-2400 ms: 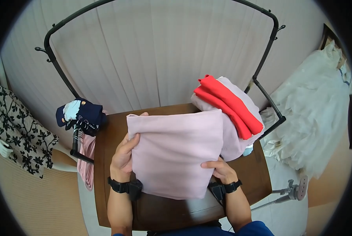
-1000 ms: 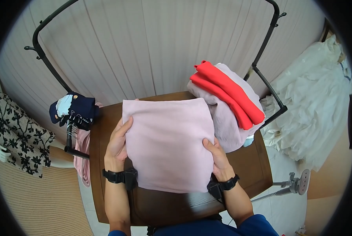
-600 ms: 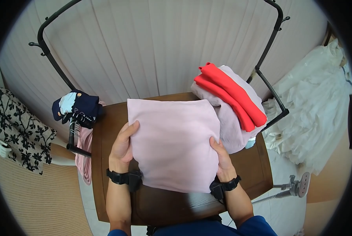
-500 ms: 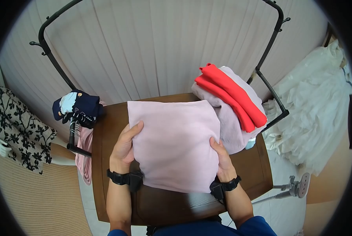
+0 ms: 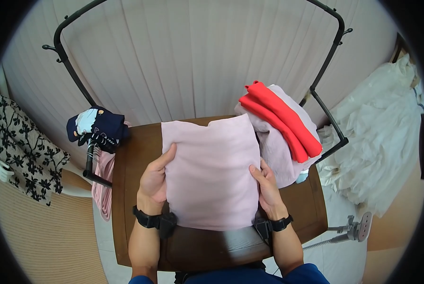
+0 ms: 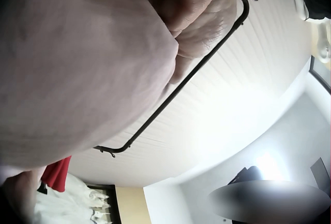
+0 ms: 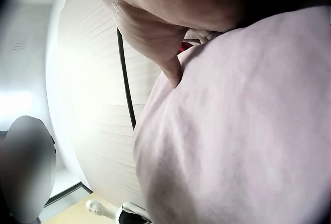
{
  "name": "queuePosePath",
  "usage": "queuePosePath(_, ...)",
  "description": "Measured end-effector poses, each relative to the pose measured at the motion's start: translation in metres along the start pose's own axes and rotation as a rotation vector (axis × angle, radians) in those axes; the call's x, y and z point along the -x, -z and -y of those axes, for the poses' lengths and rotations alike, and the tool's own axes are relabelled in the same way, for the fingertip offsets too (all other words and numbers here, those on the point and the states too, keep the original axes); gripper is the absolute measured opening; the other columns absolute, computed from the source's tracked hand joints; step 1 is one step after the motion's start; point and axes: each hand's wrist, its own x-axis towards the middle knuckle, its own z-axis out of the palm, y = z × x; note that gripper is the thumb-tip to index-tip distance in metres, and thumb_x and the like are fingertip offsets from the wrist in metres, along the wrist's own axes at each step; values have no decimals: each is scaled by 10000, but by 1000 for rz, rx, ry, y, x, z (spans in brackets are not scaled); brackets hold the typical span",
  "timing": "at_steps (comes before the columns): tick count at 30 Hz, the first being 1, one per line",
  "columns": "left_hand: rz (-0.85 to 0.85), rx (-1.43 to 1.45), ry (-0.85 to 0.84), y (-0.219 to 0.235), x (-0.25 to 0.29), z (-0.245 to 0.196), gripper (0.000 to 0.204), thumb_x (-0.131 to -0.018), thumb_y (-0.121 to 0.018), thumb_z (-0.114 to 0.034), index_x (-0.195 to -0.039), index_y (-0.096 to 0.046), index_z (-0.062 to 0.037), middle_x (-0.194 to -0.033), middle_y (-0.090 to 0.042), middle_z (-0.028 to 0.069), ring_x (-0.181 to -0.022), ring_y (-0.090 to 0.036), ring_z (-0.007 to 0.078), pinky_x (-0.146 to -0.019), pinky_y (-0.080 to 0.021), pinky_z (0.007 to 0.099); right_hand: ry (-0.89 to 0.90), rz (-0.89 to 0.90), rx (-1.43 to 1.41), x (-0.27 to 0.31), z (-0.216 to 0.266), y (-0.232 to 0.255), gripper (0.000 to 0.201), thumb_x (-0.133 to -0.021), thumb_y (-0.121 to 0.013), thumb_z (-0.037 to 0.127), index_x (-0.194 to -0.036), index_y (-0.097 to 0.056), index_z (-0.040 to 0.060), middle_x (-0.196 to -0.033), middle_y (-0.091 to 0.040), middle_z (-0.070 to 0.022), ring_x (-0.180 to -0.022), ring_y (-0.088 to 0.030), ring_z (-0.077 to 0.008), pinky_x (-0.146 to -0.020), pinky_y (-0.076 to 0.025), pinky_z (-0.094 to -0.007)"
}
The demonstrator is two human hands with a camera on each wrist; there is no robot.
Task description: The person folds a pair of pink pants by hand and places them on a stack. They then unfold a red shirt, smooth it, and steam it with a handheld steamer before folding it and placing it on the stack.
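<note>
A folded pale pink cloth (image 5: 212,175) is held up over the brown table (image 5: 126,189) between both hands. My left hand (image 5: 156,177) grips its left edge, thumb on the front and fingers hidden behind. At the right edge my right hand (image 5: 268,189) pinches it, thumb on the front face. In the left wrist view the cloth (image 6: 77,63) bulges beside the left hand (image 6: 191,11). The right wrist view has the right hand (image 7: 155,22) with one digit pressed on the cloth (image 7: 248,115).
Red folded cloth (image 5: 283,120) lies on a mauve pile (image 5: 273,151) at the table's back right. A black rack frame (image 5: 74,75) stands around the back, with a navy bundle (image 5: 108,128) on its left. A white ruffled dress (image 5: 373,137) and a grey steamer head (image 5: 363,227) are at right.
The cloth's top edge has gone from nearly straight to dipped in the middle, its right corner raised. The left hand has shifted slightly right, and the view has moved a little.
</note>
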Motion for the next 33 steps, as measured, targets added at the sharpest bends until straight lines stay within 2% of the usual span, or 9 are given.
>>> queuePosePath(10, 148, 113, 39, -17, 26, 11, 449, -1069, -487, -215, -1432, -464, 49, -1407, -578, 199, -1265, -599, 320, -1088, -469, 451, -223, 51, 84, 10, -14, 38, 821, -889, -788, 285, -1513, -354, -26, -1468, -518, -138, -1360, -487, -217, -1143, -377, -351)
queuePosePath(12, 173, 155, 63, -23, 34, 16, 463, -1056, -507, -192, -1439, -442, 59, -1403, -574, 220, -1263, -597, 338, -1085, -469, 468, -297, 407, 103, 6, -23, 62, 947, -842, -825, 344, -1546, -305, -20, -1519, -461, -141, -1412, -432, -246, -1170, -347, -366)
queuePosePath(14, 202, 155, 78, -29, 41, 22, 488, -1039, -537, -176, -1450, -426, 64, -1400, -574, 217, -1268, -593, 327, -1091, -461, 451, -292, 449, 250, 9, -9, 54, 1005, -854, -795, 415, -1581, -244, -7, -1576, -408, -129, -1473, -360, -255, -1206, -294, -377)
queuePosePath(16, 266, 83, 150, -37, 49, 30, 517, -1021, -566, -159, -1465, -413, 58, -1406, -571, 202, -1274, -588, 313, -1094, -456, 428, -14, 716, 467, 12, 18, 0, 1025, -888, -717, 524, -1618, -173, 52, -1658, -277, -104, -1525, -273, -258, -1235, -239, -387)
queuePosePath(18, 263, 79, 189, -39, 53, 37, 569, -997, -603, -163, -1486, -398, 45, -1435, -542, 186, -1310, -554, 289, -1115, -426, 414, -617, 564, -693, 9, 0, 0, 999, -921, -609, 623, -1639, -121, 128, -1701, -151, -74, -1546, -222, -251, -1254, -196, -387)
queuePosePath(24, 469, -17, 311, -51, 48, 49, 591, -973, -606, -135, -1497, -399, 41, -1476, -500, 138, -1349, -475, 222, -1138, -342, 367, -577, 678, -531, 38, 11, -20, 895, -975, -538, 591, -1637, -129, 150, -1677, -124, -199, -1527, -243, -319, -1251, -239, -434)
queuePosePath(26, 537, -84, 302, -41, 48, 51, 603, -961, -609, -159, -1491, -409, 47, -1488, -489, 139, -1360, -461, 220, -1148, -327, 370, -421, 671, 380, 51, 31, -31, 849, -995, -569, 493, -1629, -153, 111, -1664, -186, -194, -1517, -263, -311, -1230, -299, -414)
queuePosePath(27, 603, -151, 292, -37, 48, 51, 616, -950, -612, -183, -1485, -419, 53, -1500, -478, 140, -1372, -447, 217, -1157, -312, 374, -700, 515, -254, 48, 18, -23, 821, -985, -629, 368, -1612, -197, 61, -1631, -277, -195, -1484, -334, -296, -1133, -438, -405)
queuePosePath(33, 1038, -809, 368, -93, 21, 33, 766, -841, -668, -388, -1443, -501, 55, -1548, -408, 222, -1488, -260, 376, -1222, -98, 463, -548, 502, -217, 137, -29, 74, 817, -979, -640, 358, -1605, -212, 54, -1612, -309, -192, -1466, -360, -292, -1110, -455, -398)
